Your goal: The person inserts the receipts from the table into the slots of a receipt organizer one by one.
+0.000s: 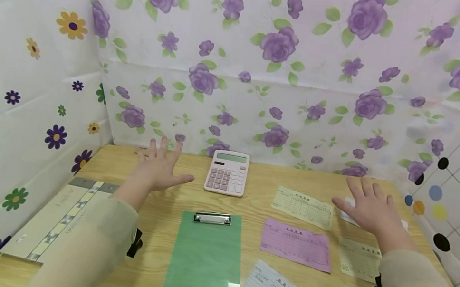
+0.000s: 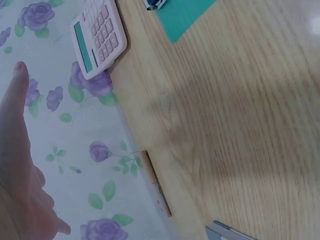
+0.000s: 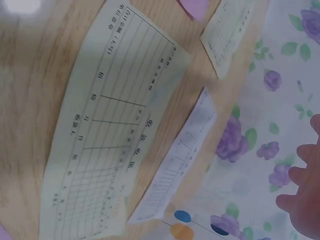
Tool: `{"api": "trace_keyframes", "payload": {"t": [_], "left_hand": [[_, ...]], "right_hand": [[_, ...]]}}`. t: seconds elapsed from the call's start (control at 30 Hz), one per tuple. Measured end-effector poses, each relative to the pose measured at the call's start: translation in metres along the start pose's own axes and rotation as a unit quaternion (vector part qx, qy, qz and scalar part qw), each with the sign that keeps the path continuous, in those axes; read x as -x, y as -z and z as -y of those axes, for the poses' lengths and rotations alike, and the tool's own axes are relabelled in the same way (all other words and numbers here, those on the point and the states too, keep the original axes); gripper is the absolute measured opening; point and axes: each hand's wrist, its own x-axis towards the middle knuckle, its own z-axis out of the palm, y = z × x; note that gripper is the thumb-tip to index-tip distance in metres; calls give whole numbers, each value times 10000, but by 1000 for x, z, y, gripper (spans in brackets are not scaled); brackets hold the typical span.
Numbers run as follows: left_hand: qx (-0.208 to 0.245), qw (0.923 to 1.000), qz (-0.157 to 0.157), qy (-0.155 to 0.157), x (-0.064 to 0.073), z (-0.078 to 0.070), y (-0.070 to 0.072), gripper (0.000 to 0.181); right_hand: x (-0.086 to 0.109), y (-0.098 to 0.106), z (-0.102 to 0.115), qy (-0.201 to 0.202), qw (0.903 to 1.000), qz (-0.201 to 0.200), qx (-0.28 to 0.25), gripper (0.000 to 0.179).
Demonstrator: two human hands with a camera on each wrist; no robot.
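The left hand, near the calculator at the back of the desk, and the right hand, over a white slip, are spread wide and empty, though the right sleeve, if lowered, could drag the pale slip beside it askew

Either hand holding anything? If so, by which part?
Nothing is held. The left hand has its fingers spread, apart from the calculator; the right hand is spread too, gripping none of the paper slips.
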Motion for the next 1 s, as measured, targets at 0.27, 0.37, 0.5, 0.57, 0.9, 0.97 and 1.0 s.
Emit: {"api": "trace_keyframes", "payload": {"t": [0.27, 0.37, 0.5, 0.57, 0.9, 0.97, 1.0], "left_hand": [[115, 9995, -86, -290, 3, -16, -13, 110], [191, 9985, -143, -485, 5, -24, -18, 108], [347, 9966, -167, -722, 10, -35, -26, 105], [439, 9954, -156, -842, 11, -41, -29, 104], [593, 9915, -331, -1112, 19, -52, -45, 106], [592, 9902, -304, -1227, 21, -53, -48, 106], [598, 9895, -277, -1287, 22, -54, -50, 106]], "right_hand": [[0, -28, -2, 41, 9997, -246, 44, 95], [2, -36, 1, -6, 9998, -183, -56, 95], [3, -45, 2, -49, 9995, -76, -302, 94], [3, -51, 2, -45, 9991, -70, -412, 94], [-10, -78, 3, -37, 9978, -67, -654, 84], [-10, -80, 4, -75, 9976, -8, -694, 81], [-10, -80, 4, -96, 9974, 9, -710, 79]]}}
